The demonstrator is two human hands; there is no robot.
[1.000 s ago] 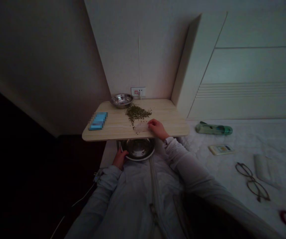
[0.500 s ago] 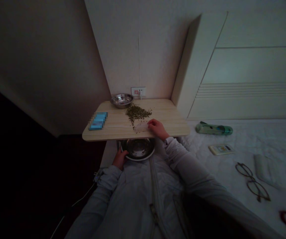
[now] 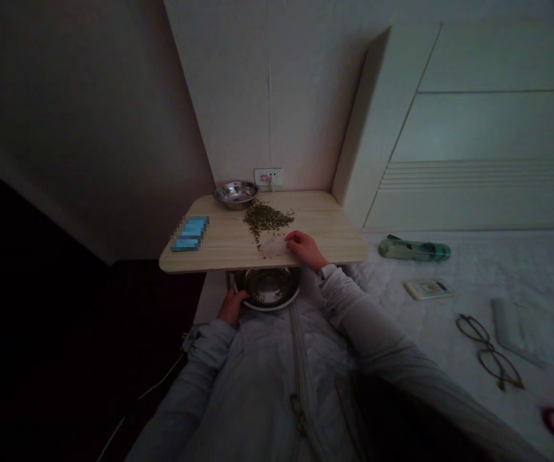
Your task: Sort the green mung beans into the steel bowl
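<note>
Staying put, the right hand (image 3: 302, 247) pinches a clear piece (image 3: 273, 246); the left hand (image 3: 233, 307) clasps the lower bowl (image 3: 271, 289).

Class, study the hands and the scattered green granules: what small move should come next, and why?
Probably, the right hand should draw the clear plastic piece slightly toward the tabletop's near edge: stray granules lie beside it, and the left hand holds the lower metal bowl by that edge, a few granules inside.
</note>
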